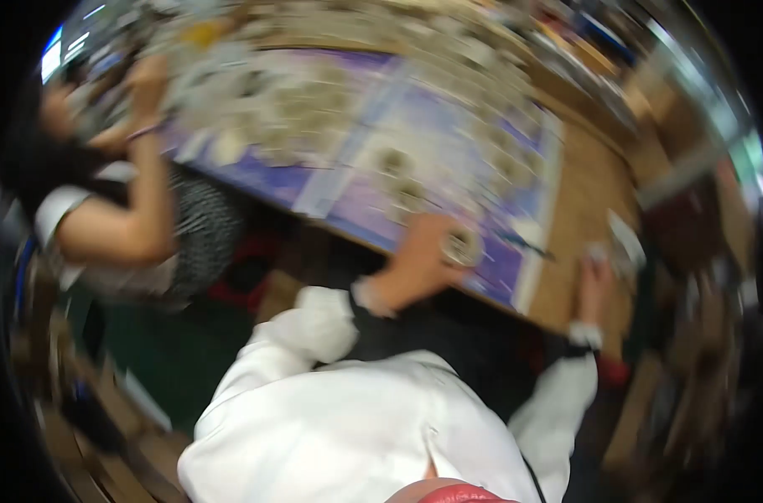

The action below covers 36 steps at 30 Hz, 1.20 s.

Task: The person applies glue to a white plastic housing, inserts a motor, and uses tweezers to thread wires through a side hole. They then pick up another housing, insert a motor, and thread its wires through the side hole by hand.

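Observation:
Motion blurs the whole scene. My left hand (pixel 422 258) is closed round a small, round, pale piece (pixel 459 248) with a darker ring pattern, over the near edge of a purple and blue patterned mat (pixel 381 220). Similar round pieces (pixel 396 162) lie on the mat just beyond it. At the right end of the table, my right hand (pixel 595 289) has its fingers drawn together at a small whitish thing, too smeared to name. A white flat packet (pixel 626 241) is beside that hand. Between my hands lies a thin dark pen-like tool (pixel 524 244).
Many pale round pieces (pixel 310 113) cover the mat's far and left parts. On the left, a co-worker's arm (pixel 151 210) reaches over the table. Brown board (pixel 578 197) shows right of the mat. Cardboard boxes (pixel 117 419) stand at lower left.

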Available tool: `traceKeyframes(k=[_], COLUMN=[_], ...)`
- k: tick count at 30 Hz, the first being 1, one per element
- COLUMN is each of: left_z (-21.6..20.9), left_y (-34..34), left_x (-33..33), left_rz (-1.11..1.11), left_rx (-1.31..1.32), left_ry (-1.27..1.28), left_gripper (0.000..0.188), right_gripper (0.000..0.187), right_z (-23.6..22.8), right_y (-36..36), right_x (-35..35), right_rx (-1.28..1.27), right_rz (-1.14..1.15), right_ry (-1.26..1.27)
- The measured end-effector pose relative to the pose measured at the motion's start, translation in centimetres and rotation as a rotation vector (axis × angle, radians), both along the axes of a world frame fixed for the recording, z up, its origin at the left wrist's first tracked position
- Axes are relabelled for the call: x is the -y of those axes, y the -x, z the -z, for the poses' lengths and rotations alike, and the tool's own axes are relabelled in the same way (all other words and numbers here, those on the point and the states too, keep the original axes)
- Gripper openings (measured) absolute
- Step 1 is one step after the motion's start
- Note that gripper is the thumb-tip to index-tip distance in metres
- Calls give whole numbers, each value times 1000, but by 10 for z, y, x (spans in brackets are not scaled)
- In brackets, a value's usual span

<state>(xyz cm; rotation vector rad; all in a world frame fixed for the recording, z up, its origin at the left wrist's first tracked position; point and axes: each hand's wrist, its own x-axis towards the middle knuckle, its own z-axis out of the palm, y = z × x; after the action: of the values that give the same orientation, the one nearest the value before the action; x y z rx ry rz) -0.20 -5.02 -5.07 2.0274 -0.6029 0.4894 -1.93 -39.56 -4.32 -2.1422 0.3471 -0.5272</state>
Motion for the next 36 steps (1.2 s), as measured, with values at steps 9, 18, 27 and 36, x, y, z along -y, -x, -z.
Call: traceKeyframes(k=[9, 18, 27, 36], left_z=[13, 8, -6, -15], left_y=[12, 7, 11, 14], left_x=[8, 5, -6, -21], left_rz=[-39, -12, 87, 277], left_rx=[104, 88, 65, -233], left_ry=[-22, -26, 90, 159], left_gripper=[67, 73, 63, 68], right_gripper=[31, 30, 37, 41], right_z=[-80, -107, -40, -34], right_y=[53, 60, 20, 31], right_x=[-75, -78, -103, -123], right_rx=[370, 198, 206, 174], right_rz=[-48, -231, -419, -480], right_ry=[871, 695, -509, -767])
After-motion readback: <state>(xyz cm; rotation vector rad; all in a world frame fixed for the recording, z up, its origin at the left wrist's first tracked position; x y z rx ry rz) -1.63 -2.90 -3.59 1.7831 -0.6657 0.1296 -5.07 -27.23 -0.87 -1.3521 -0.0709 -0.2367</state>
